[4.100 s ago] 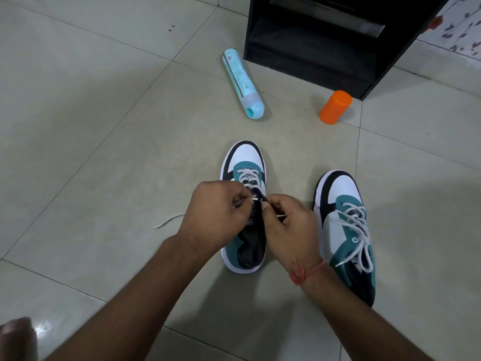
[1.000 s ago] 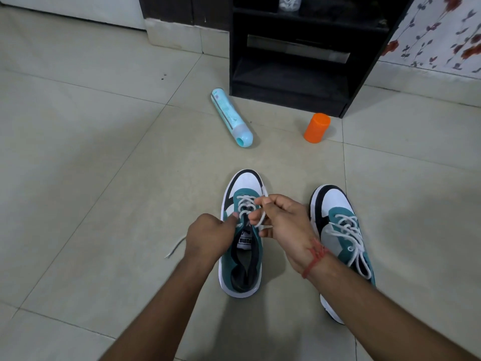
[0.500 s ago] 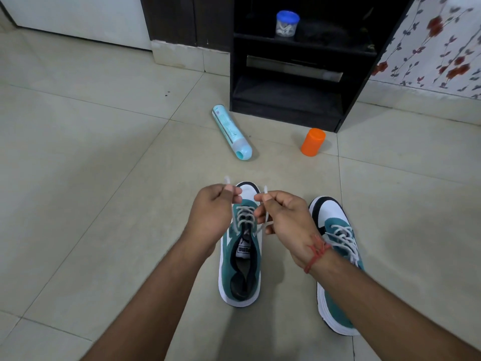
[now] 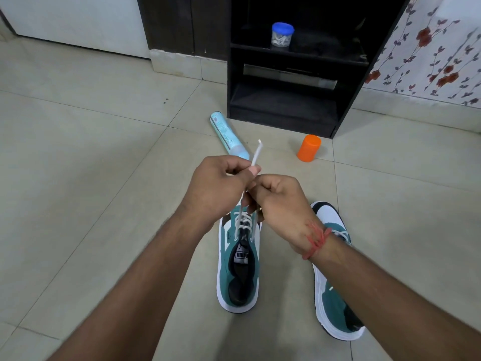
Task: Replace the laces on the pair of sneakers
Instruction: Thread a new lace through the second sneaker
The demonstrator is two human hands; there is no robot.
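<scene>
Two teal, white and black sneakers stand on the tiled floor. The left sneaker [image 4: 239, 272] is partly laced with a white lace [image 4: 243, 223] through its front eyelets. My left hand [image 4: 218, 188] pinches one lace end, whose tip [image 4: 256, 155] sticks up above my fingers. My right hand [image 4: 281, 201] grips the other strand close beside it. Both hands are raised above the shoe's toe, which they hide. The right sneaker [image 4: 335, 295] is laced and lies partly under my right forearm.
A light blue tube [image 4: 227, 136] lies on the floor ahead. An orange cup [image 4: 308, 148] stands upside down to its right. A black shelf unit [image 4: 294, 74] holds a blue-lidded jar [image 4: 282, 33]. Floral wallpaper [image 4: 437, 48] covers the right wall.
Both hands have lifted higher and come together, pulling the lace ends up from the left sneaker. The view has tilted up, showing more of the shelf.
</scene>
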